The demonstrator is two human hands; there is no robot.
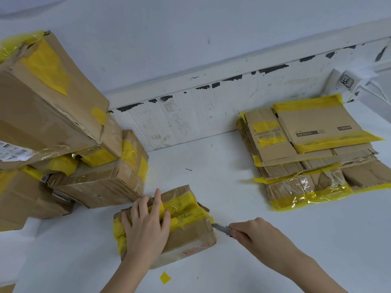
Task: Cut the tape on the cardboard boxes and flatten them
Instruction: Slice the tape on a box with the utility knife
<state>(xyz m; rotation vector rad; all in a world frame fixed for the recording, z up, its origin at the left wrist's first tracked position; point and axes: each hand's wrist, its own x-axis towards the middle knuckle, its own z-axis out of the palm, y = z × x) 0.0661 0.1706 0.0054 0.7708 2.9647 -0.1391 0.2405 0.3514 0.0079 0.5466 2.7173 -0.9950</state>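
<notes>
A small cardboard box (190,235) sealed with yellow tape (184,206) lies on the white table near the front middle. My left hand (146,223) presses flat on its top, fingers spread over the tape. My right hand (254,231) grips a grey utility knife (223,229). The blade tip touches the box's right edge where the yellow tape ends.
A pile of taped, unflattened boxes (63,144) stands at the left. A stack of flattened cardboard (313,153) lies at the back right. A white wall board (211,115) runs behind the table. A yellow tape scrap (165,277) lies on the table in front of the box.
</notes>
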